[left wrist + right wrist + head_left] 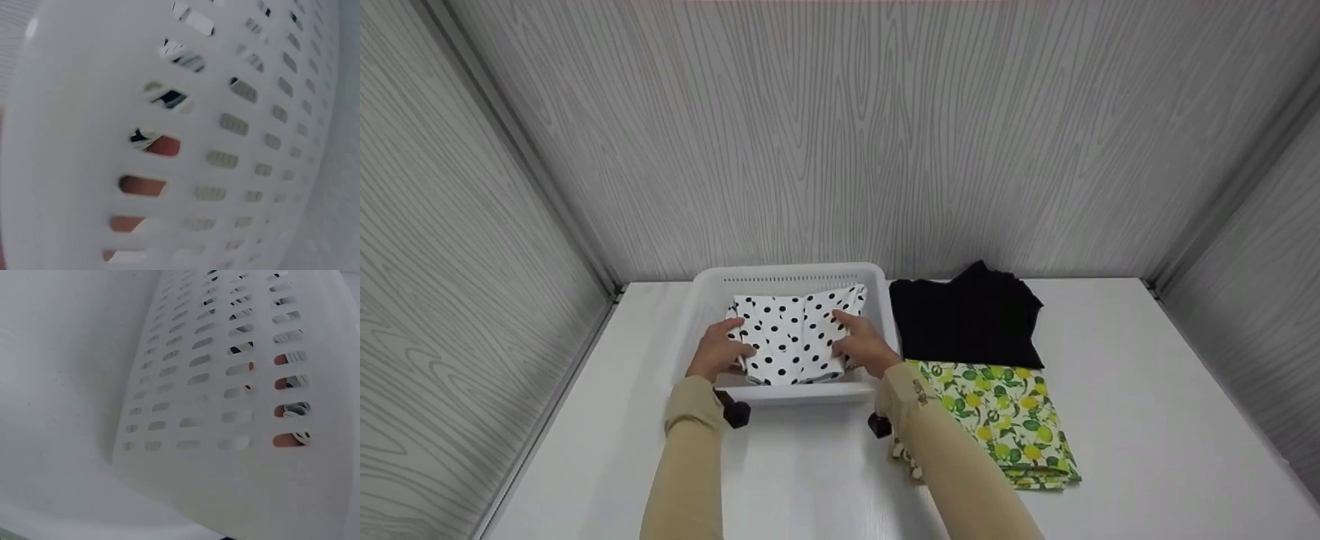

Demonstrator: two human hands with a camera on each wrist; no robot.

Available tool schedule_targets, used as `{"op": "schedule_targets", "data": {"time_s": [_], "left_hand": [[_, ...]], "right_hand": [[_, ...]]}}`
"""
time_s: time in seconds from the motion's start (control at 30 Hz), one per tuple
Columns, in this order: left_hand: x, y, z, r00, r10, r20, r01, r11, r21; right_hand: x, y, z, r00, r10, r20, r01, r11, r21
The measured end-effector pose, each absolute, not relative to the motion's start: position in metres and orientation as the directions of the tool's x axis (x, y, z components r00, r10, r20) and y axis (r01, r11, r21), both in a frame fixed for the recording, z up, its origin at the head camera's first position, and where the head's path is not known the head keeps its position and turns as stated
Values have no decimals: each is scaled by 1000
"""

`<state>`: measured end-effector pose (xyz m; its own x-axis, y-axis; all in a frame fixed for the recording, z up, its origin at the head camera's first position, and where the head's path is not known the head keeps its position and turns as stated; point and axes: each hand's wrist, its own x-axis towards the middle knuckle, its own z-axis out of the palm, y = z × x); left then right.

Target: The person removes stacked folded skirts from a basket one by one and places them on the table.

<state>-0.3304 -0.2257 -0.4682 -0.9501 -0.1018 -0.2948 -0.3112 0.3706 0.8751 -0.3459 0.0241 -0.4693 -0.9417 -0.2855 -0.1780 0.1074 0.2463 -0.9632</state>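
Note:
A folded white cloth with black polka dots (784, 337) lies inside a white plastic basket (802, 391). My left hand (718, 351) grips the cloth's left edge, thumb and a finger showing on top. At the opposite edge my right hand (870, 346) holds it in the same way. The slotted basket wall (73, 140) fills the left wrist view, with bits of fingers (143, 185) and dotted fabric behind the slots. Through the basket's side (253, 489) in the right wrist view, fingers (287, 440) show against the cloth. The cloth's underside is hidden.
Right of the basket lies a folded black cloth (964, 319). A folded lemon-print cloth (997, 412) is in front of it, with a brown-patterned fabric edge (913, 469) at its left, partly behind my right sleeve. Wood-grain panels (840, 150) wall in the white table (1140, 405).

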Motion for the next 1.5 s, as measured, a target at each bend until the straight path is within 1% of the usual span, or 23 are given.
{"op": "schedule_targets", "data": {"time_s": [0.07,0.27,0.4,0.77,1.0,1.23,1.5], "left_hand": [[-330,-225,-466,-952,-105,-287,-305,356,883],[-325,-225,-458,-966,-97,-239,-258,369,893],[-321,-224,-454,-971,-89,-221,-238,332,913],[-316,-212,-437,-978,-127,-162,-192,273,943],[-314,-205,-431,-985,-126,-121,-151,258,954],[-311,-199,-430,-987,-113,-115,-140,246,959],[-307,-193,-429,-992,-108,-71,-93,214,972]], "right_hand": [[-346,27,-467,-943,-291,-162,93,237,-967],[-345,34,-461,-946,-298,-128,68,205,-976],[-342,39,-453,-946,-303,-114,58,190,-980],[-337,53,-427,-949,-315,-15,-43,177,-983],[-336,64,-418,-945,-323,40,-104,182,-978],[-335,73,-415,-934,-348,82,-147,165,-975],[-329,83,-413,-931,-356,80,-136,137,-981]]}}
